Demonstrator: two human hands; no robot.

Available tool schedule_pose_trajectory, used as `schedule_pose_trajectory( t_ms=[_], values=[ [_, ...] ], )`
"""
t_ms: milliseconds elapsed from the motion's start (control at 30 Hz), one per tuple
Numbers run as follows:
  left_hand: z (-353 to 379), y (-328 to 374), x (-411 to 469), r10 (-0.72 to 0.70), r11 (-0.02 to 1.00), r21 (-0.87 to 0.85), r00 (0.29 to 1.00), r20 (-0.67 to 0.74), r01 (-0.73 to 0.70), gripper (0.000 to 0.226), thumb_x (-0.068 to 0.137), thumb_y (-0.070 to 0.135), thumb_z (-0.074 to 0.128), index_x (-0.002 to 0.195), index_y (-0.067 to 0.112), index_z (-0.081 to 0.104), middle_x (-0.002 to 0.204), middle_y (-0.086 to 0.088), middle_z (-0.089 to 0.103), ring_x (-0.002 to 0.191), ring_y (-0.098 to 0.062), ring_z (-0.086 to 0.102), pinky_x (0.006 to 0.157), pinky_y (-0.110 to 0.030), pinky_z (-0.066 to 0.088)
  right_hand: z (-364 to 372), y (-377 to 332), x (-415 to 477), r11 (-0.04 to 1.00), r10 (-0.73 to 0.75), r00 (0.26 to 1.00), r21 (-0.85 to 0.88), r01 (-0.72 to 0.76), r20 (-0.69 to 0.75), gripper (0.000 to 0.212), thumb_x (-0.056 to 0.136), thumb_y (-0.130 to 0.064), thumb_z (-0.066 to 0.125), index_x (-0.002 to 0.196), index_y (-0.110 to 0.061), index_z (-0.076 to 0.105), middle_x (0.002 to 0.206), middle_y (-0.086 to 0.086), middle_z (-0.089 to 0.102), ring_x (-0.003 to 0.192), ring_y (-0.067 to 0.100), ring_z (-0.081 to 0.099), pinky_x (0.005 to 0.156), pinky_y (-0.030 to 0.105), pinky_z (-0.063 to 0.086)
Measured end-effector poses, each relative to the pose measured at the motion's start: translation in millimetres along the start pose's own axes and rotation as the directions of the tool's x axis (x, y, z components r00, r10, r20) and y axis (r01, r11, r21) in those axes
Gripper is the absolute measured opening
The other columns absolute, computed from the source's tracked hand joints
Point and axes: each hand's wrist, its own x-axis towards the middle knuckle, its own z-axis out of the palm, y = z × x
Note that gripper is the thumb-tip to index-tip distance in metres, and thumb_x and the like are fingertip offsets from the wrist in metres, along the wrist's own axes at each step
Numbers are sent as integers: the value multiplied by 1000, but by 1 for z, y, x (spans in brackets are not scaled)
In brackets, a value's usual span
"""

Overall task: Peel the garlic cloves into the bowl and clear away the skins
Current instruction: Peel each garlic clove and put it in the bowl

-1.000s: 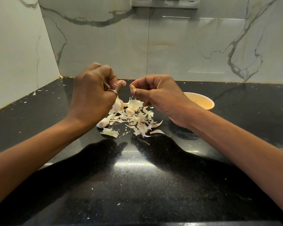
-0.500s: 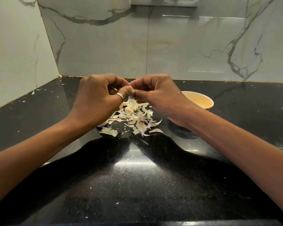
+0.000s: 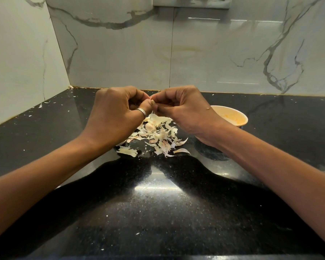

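Our left hand [image 3: 116, 115] and right hand [image 3: 185, 111] meet fingertip to fingertip above the black speckled stone counter [image 3: 158, 207], both pinching a small pale garlic piece [image 3: 152, 101] that is mostly hidden. Beneath them lies the heap of papery cream garlic skins [image 3: 159, 135]; the round orange bowl [image 3: 235, 114] sits partly hidden behind our right wrist

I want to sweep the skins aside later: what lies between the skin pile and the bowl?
Head view: the right hand and wrist cross above it; the counter between skin pile and bowl shows nothing else.
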Motion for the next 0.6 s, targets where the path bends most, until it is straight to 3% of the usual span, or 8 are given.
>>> schedule_pose_trajectory(
  t_ms=[100, 333, 433, 533, 600],
  values=[
    [0, 1, 0, 16, 1000, 22, 1000, -25, -15, 8, 91, 27, 74, 95, 20, 77, 72, 16, 67, 68, 2, 68, 59, -21, 55, 1, 3, 1, 999, -11, 1000, -38, 11, -12, 16, 92, -14, 77, 108, -14, 80, 96, 7, 79, 101, 35, 73, 93, 56, 58],
    [1, 0, 1, -31, 999, 18, 999, -22, 32, 8, 92, 23, 72, 94, 16, 76, 72, 15, 69, 64, -2, 68, 56, -21, 55, 2, 3, 3, 999, -41, 999, -33, 41, -3, 19, 90, -11, 78, 109, -13, 79, 101, 3, 80, 102, 25, 75, 96, 50, 58],
    [1, -3, 4, -73, 997, -11, 997, -31, 72, 6, 93, 23, 70, 93, 17, 74, 72, 10, 70, 61, -8, 69, 60, -31, 60, -1, 0, 2, 998, -62, 998, 4, 62, -2, 19, 90, -6, 77, 109, -10, 78, 104, 8, 79, 103, 25, 74, 98, 45, 58],
    [-2, -6, 6, -84, 996, -23, 996, -34, 83, 3, 94, 23, 69, 93, 21, 71, 74, 8, 70, 61, -8, 70, 62, -40, 62, -4, -1, 3, 999, -52, 998, 4, 52, -19, 20, 89, -3, 77, 107, -11, 79, 97, 7, 79, 88, 15, 72, 87, 34, 58],
    [-3, -4, 5, -59, 998, -18, 998, -34, 58, 2, 94, 25, 70, 93, 25, 72, 74, 11, 70, 62, -6, 69, 64, -40, 62, -5, -1, 4, 999, -50, 998, 1, 50, -38, 20, 89, -3, 77, 107, -11, 79, 96, 5, 79, 89, 18, 73, 89, 38, 60]
  ],
)
